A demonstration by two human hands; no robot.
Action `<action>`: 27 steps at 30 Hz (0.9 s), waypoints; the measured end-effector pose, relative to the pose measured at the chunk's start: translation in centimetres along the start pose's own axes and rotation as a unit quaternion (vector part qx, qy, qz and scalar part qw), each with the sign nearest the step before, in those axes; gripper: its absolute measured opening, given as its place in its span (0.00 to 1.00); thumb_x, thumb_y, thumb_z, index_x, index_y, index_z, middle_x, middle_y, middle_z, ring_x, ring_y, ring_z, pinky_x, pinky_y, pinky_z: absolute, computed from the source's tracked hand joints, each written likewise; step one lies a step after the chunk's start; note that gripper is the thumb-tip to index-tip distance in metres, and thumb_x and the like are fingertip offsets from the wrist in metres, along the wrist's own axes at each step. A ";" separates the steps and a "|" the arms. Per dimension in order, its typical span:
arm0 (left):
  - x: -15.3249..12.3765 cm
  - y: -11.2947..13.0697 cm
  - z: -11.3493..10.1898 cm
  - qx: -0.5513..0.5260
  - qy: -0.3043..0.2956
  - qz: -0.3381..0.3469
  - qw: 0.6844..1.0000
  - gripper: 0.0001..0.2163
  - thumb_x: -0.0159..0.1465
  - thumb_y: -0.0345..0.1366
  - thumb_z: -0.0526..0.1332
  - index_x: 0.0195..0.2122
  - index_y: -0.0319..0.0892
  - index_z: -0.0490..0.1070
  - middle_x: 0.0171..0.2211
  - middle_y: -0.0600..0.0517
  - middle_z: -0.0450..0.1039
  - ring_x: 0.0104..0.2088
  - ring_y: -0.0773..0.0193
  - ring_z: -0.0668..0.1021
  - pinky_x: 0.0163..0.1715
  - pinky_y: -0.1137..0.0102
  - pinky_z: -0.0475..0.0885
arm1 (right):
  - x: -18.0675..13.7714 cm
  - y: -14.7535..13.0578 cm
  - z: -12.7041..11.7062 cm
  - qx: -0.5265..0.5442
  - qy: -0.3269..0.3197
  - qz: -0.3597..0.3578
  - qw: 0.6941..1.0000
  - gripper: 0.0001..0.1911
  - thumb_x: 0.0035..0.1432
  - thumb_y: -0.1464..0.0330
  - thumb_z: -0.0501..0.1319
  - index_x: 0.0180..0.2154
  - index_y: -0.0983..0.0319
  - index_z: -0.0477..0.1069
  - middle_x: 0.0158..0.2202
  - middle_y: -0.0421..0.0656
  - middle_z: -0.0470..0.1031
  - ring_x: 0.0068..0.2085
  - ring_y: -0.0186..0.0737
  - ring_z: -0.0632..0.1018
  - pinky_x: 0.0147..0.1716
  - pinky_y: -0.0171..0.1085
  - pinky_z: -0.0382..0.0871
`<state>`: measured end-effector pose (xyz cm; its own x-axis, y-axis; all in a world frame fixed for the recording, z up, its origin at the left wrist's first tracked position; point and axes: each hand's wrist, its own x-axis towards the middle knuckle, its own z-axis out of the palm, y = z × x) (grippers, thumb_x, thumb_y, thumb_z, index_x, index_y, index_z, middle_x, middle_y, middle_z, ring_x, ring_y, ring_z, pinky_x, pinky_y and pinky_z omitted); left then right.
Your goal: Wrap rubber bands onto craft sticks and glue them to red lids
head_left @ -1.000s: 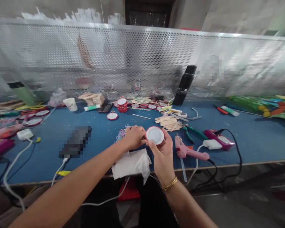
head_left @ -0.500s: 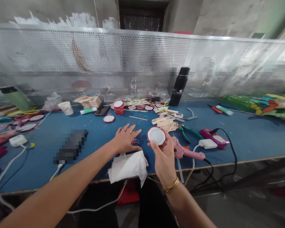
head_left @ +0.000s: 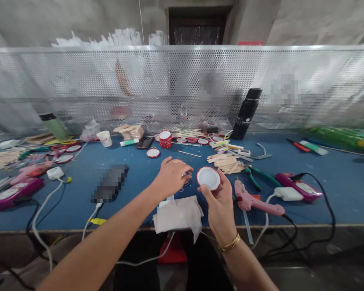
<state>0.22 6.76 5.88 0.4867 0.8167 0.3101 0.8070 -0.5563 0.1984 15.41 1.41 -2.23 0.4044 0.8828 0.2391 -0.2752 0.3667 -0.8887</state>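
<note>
My right hand grips a jar lid by its edge, thumb in front. The lid has a red rim and a white inner face turned toward me. To its left, my left hand is low over the table, with its fingers curled together at the tips; what they hold, if anything, is hidden. Thin purple strands lie partly under those fingers. White tissue paper rests below both hands at the table's front edge.
A pink glue gun, green-handled pliers and wooden sticks lie to the right. Behind stand stacked lids, a single lid and a black bottle. A phone with its cable lies left.
My left hand has gone from spread fingers to curled ones over the purple strands. The right hand still holds the lid. The whole view has shifted a little to the left.
</note>
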 end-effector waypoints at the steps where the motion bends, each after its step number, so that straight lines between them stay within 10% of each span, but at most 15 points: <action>1: 0.1 -0.1 0.0 -0.005 0.008 -0.008 1.000 0.08 0.70 0.35 0.62 0.41 0.47 0.82 0.43 0.51 0.84 0.51 0.56 0.80 0.66 0.52 0.57 | 0.1 0.1 0.0 -0.001 -0.004 -0.001 1.000 0.42 0.51 0.58 0.74 0.63 0.58 0.63 0.55 0.49 0.76 0.48 0.45 0.80 0.47 0.47 0.82; 7: 1.8 -1.7 -1.4 -0.054 0.081 -0.101 0.990 0.25 0.74 0.48 0.53 0.24 0.41 0.76 0.24 0.46 0.79 0.30 0.57 0.80 0.40 0.60 0.73 | 1.1 -0.2 0.1 -0.006 -0.030 -0.021 0.999 0.41 0.52 0.60 0.74 0.63 0.58 0.61 0.56 0.50 0.74 0.50 0.46 0.80 0.51 0.49 0.80; 12: 1.3 -1.9 -1.8 -0.251 0.108 -0.078 0.959 0.11 0.69 0.35 0.60 0.49 0.42 0.79 0.52 0.46 0.83 0.52 0.59 0.82 0.55 0.62 0.73 | 1.4 0.2 -0.1 -0.019 -0.038 -0.025 0.999 0.41 0.52 0.60 0.74 0.64 0.58 0.61 0.56 0.50 0.74 0.52 0.48 0.80 0.54 0.52 0.78; 19: -3.9 1.7 -1.2 -0.779 0.208 -0.233 0.544 0.08 0.71 0.38 0.61 0.40 0.47 0.80 0.50 0.52 0.85 0.58 0.59 0.81 0.59 0.62 0.77 | 1.2 1.1 -0.6 -0.018 -0.028 -0.007 0.999 0.44 0.51 0.59 0.74 0.64 0.59 0.59 0.63 0.55 0.69 0.59 0.53 0.77 0.58 0.56 0.75; 22: -5.8 3.9 -1.1 -0.832 0.186 -0.247 0.460 0.13 0.75 0.40 0.55 0.45 0.47 0.81 0.54 0.51 0.83 0.61 0.60 0.78 0.60 0.63 0.77 | 1.1 1.0 -0.5 -0.010 -0.032 0.001 0.999 0.45 0.51 0.60 0.74 0.65 0.58 0.58 0.65 0.55 0.68 0.61 0.54 0.76 0.61 0.59 0.73; 27: -7.3 5.7 0.0 -0.857 0.161 -0.243 0.426 0.10 0.73 0.38 0.60 0.46 0.49 0.83 0.54 0.51 0.83 0.61 0.57 0.79 0.60 0.63 0.77 | 1.0 1.3 -0.5 -0.012 -0.028 -0.009 0.999 0.43 0.52 0.62 0.73 0.65 0.57 0.59 0.64 0.54 0.69 0.60 0.55 0.77 0.60 0.59 0.74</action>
<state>1.28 -2.41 4.74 0.1073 0.9895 -0.0973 -0.7763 0.1445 0.6136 15.87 2.63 -3.31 0.3600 0.8910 0.2767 -0.2468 0.3770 -0.8927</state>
